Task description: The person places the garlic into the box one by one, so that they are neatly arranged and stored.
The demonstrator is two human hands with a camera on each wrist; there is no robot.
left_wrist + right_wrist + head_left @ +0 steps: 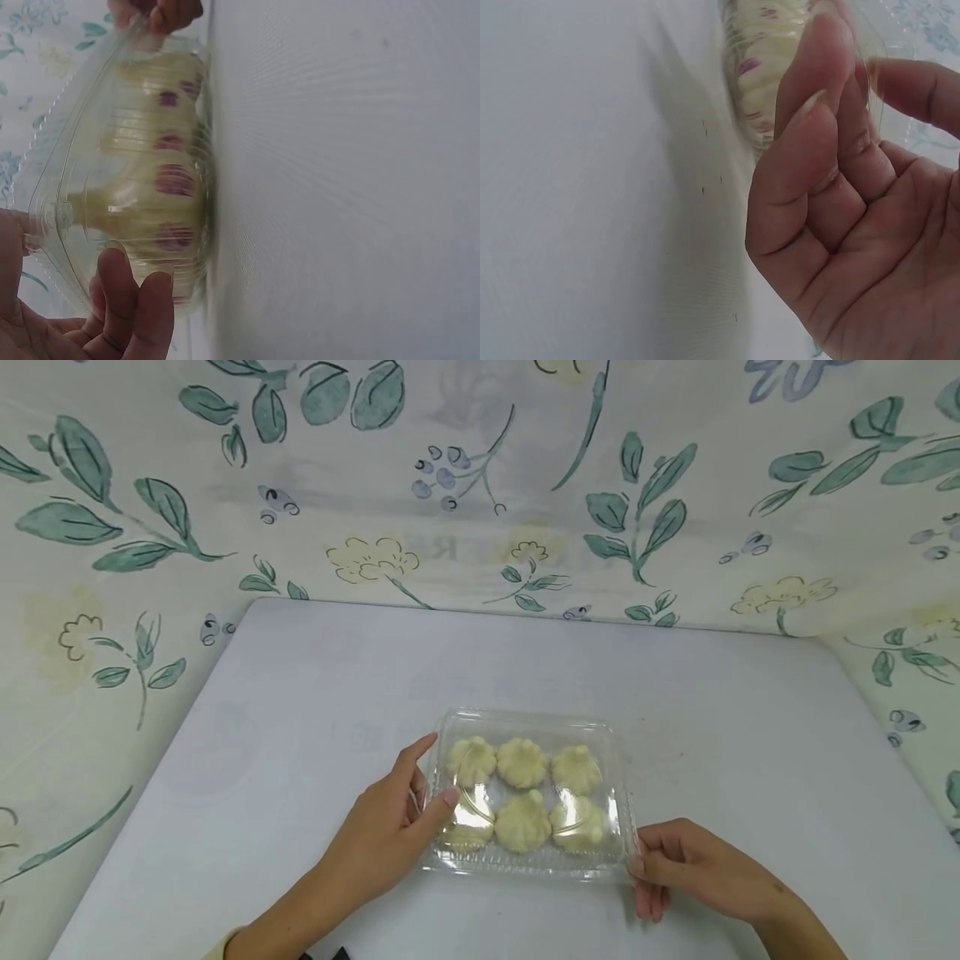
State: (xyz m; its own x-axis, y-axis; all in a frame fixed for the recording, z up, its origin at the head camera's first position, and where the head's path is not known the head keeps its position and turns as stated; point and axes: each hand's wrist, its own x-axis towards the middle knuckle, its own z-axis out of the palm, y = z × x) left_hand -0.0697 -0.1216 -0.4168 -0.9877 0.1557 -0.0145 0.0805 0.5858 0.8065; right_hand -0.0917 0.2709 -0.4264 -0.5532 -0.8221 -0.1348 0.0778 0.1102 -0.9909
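A clear plastic clamshell box [540, 722] lies on the white tabletop in the head view, its lid over the tray. Inside, in two rows, sit several pale yellow, lobed pieces shaped like garlic bulbs [522, 821]; from the side, the pieces [174, 180] show purple patches. My left hand [386, 831] holds the box's left side, thumb over the lid's edge and fingers along the wall. At the near right corner, my right hand [693, 868] pinches the rim between thumb and fingers. Glare on the lid partly hides the near left piece.
The white tabletop [300, 710] extends around the box. Leaf-and-flower patterned cloth [465, 543] rises behind it and along both sides. A small dark object [341, 953] shows at the bottom edge, near the left forearm.
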